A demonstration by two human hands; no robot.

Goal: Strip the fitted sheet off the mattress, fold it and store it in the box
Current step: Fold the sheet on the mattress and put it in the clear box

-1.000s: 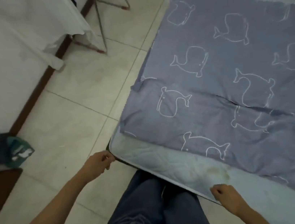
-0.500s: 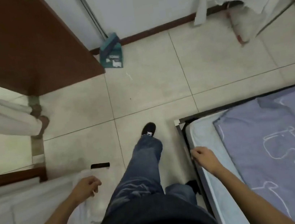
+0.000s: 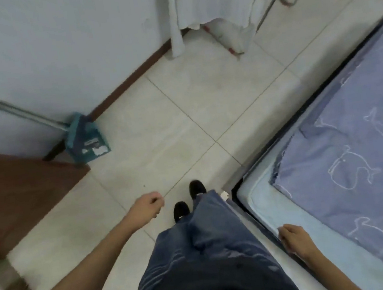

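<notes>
That whale-print sheet point(image 3: 351, 171) looks soft, light and floppy, so I'd grab its near corner. My left hand point(image 3: 146, 206) is loose and empty, my right hand point(image 3: 294, 237) is on the mattress point(image 3: 254, 197) edge, can't tell if it's gripping.

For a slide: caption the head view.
Right hand at pale quilted mattress edge beside whale-print blue sheet; left hand hangs free.

We see dim, flat, bluish light with faint shadows, motion blur smearing the dustpan point(image 3: 86, 142) and left edge, the sheet point(image 3: 359, 158) soft, and wide-angle bending of floor point(image 3: 182, 121) lines.
</notes>
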